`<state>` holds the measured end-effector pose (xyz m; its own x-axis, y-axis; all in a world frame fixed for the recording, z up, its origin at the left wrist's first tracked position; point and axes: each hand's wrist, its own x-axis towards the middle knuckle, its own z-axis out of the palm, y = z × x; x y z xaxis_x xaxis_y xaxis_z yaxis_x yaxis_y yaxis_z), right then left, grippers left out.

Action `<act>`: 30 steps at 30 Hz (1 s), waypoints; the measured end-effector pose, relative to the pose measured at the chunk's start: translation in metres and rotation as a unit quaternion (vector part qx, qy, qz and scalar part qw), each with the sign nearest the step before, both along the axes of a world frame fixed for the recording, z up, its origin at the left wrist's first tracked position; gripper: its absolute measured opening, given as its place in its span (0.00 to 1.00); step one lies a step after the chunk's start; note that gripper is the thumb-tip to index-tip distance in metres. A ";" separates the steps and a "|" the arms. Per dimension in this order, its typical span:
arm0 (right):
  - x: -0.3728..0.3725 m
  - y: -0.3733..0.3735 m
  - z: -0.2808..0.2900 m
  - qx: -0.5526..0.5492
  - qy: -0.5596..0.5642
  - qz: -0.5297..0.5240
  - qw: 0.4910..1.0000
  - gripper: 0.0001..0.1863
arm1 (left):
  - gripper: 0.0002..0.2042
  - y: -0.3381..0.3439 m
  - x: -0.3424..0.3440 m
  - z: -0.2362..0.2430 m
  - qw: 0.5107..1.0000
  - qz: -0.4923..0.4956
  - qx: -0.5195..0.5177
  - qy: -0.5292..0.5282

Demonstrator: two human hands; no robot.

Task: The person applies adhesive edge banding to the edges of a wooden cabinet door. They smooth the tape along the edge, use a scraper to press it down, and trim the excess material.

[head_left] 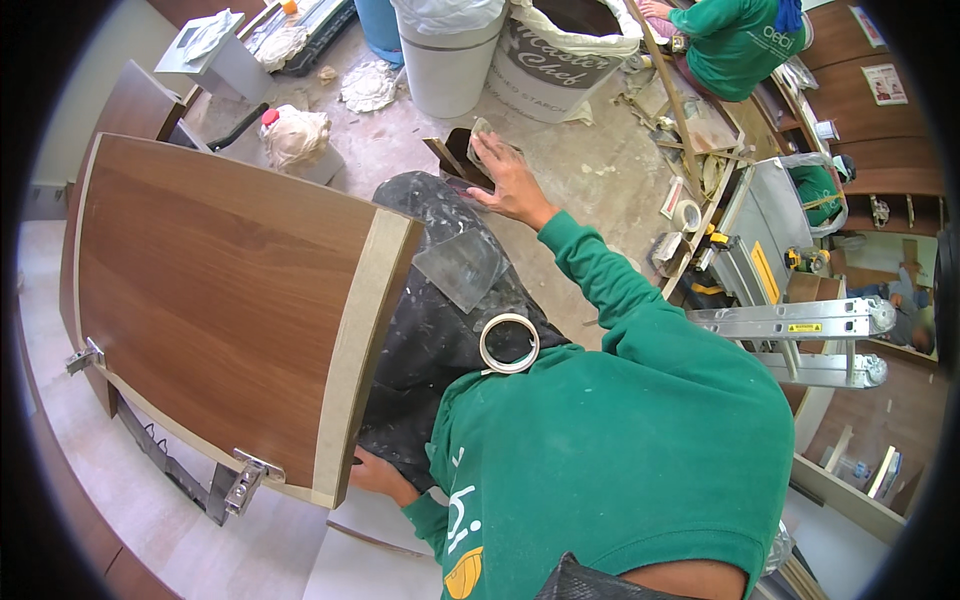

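A brown wood-grain cabinet door [215, 270] with beige masking tape along its edges stands tilted beside my legs. Two metal hinges are fixed to its lower edge, one of them a hinge [250, 480] near the corner. My left hand [385, 475] is at the door's near edge, with its fingers partly hidden behind the door. My right hand [512, 182] is stretched forward, and its fingers hold a small grey-beige pad [480, 138] above a dark open box [455, 158]. On my lap lie a roll of masking tape [510, 322] and a grey square sheet [462, 270].
Large lined bins [450, 75] stand ahead on the dusty floor. A bagged container with a red cap [295, 135] sits beyond the door. To the right are an aluminium ladder [790, 320], a tape roll [687, 216] and a drill [808, 260]. A co-worker in green [735, 45] works at upper right.
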<state>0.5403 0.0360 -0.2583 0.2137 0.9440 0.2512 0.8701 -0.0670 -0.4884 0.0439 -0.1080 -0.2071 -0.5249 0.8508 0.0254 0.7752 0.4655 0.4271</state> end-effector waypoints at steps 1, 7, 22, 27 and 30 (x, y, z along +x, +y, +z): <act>0.000 0.002 -0.004 -0.016 -0.027 0.011 0.999 0.47 | 0.32 -0.001 -0.002 -0.002 1.000 -0.004 0.003 0.000; 0.005 0.011 -0.034 -0.110 -0.161 0.055 0.979 0.52 | 0.33 0.002 0.002 0.003 1.000 -0.018 0.007 -0.007; 0.017 0.013 -0.065 -0.227 -0.145 0.085 0.959 0.52 | 0.34 0.001 -0.006 -0.013 0.999 -0.022 0.042 0.009; 0.029 0.013 -0.068 -0.088 -0.098 0.110 0.985 0.56 | 0.33 -0.005 -0.004 -0.004 0.998 -0.018 0.061 0.001; 0.020 0.016 -0.036 -0.034 -0.120 -0.014 0.992 0.64 | 0.34 -0.003 -0.011 0.001 1.000 -0.013 -0.015 0.017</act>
<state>0.5599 0.0516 -0.2939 0.1813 0.9552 0.2340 0.9580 -0.1178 -0.2616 0.0330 -0.1106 -0.2060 -0.5018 0.8648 0.0173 0.8010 0.4570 0.3866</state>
